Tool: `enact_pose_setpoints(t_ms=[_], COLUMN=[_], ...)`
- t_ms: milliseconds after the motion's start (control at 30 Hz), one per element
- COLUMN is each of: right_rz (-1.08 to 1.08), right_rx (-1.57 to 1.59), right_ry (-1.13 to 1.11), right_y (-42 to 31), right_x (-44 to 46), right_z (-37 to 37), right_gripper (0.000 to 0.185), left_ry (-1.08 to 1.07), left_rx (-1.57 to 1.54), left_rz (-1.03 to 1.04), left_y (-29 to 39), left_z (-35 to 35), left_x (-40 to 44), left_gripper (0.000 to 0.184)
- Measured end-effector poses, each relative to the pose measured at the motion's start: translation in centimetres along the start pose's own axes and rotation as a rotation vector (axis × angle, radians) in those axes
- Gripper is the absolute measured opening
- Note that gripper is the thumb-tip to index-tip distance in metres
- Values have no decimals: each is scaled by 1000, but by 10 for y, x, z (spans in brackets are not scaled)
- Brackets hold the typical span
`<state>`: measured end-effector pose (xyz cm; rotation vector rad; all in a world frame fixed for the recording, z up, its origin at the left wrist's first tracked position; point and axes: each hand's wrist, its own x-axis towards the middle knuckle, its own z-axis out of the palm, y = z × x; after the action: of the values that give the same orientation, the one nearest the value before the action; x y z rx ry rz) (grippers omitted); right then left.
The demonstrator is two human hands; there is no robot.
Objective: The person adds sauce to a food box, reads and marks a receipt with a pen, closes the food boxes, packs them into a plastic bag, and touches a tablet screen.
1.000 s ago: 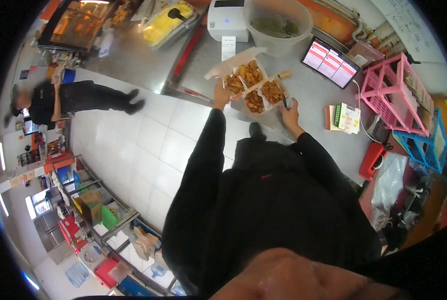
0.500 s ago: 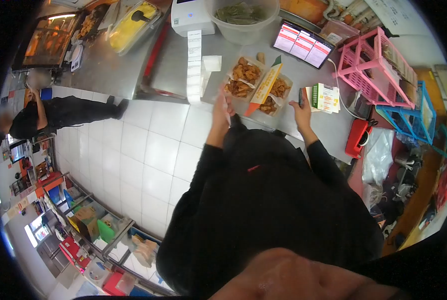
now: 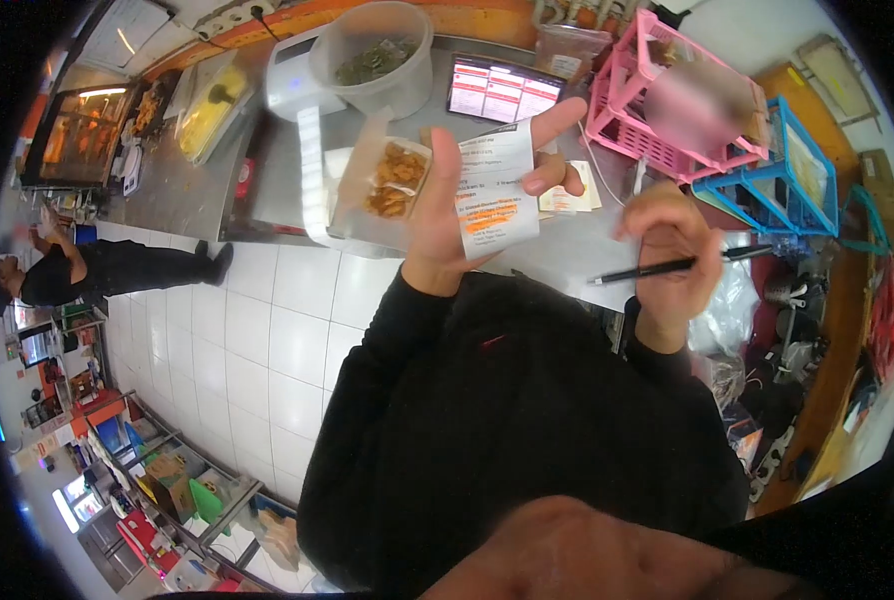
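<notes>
My left hand [image 3: 437,215] is raised over the counter and closed on a white receipt [image 3: 497,205], gripped between thumb and fingers. Printed lines and orange highlighted patches show on the paper. To the right, my right hand [image 3: 679,265] holds a black pen [image 3: 647,270], its tip pointing left. A box of fried chicken pieces [image 3: 399,178] stands on the counter behind my left hand, partly covered by it. Small printed cards [image 3: 585,190] lie behind the receipt and are partly hidden.
A lit tablet [image 3: 505,88] stands at the back, beside a tub of green leaves [image 3: 372,75] and a white printer [image 3: 299,75] with a long paper strip [image 3: 312,175]. Pink [image 3: 622,120] and blue baskets [image 3: 767,205] are at right. Another person [image 3: 117,265] stands at far left.
My left hand has come up from beside the food boxes, bringing the receipt into view. The right hand has moved right and up from the cards, with the pen. The view has shifted.
</notes>
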<state>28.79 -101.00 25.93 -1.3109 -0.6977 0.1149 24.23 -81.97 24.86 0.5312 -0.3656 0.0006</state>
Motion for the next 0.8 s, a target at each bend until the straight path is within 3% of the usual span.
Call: enact_pose_setpoints(t_ms=[100, 200, 333, 367, 433, 500, 600, 667, 767, 800], right_rz=[-41, -131, -198, -258, -145, -15, -100, -27, -35, -56], right_rx=[-9, -39, 85, 23, -24, 83, 223, 237, 185, 140], right_ry=[-137, -111, -84, -124, -90, -25, -83, -89, -88, -88], right_y=[-24, -32, -21, -24, -24, -21, 2, 6, 13, 15], right_x=[-6, -1, -3, -2, -5, -9, -9, -11, -16, -17], right_z=[-34, -36, -42, -42, -32, -22, -32, -35, -40, -42], right_gripper=[95, 100, 77, 42, 30, 24, 20, 17, 17, 17], left_ry=[-58, -118, -81, -64, -35, 5, 42, 11, -4, 76], left_rx=[29, 43, 6, -12, 49, 129, 240, 260, 235, 285], left_rz=[-32, -59, -60, -61, -38, -26, -8, -10, -5, 9], left_y=[-22, -36, -48, -50, -56, -57, -56, -58, -65, -67], left_z=[9, 15, 30, 33, 31, 31, 31, 25, 17, 19], left_x=[13, 20, 27, 29, 30, 33, 39, 42, 43, 43], left_gripper=[109, 111, 112, 112, 112, 111, 108, 104, 89, 81])
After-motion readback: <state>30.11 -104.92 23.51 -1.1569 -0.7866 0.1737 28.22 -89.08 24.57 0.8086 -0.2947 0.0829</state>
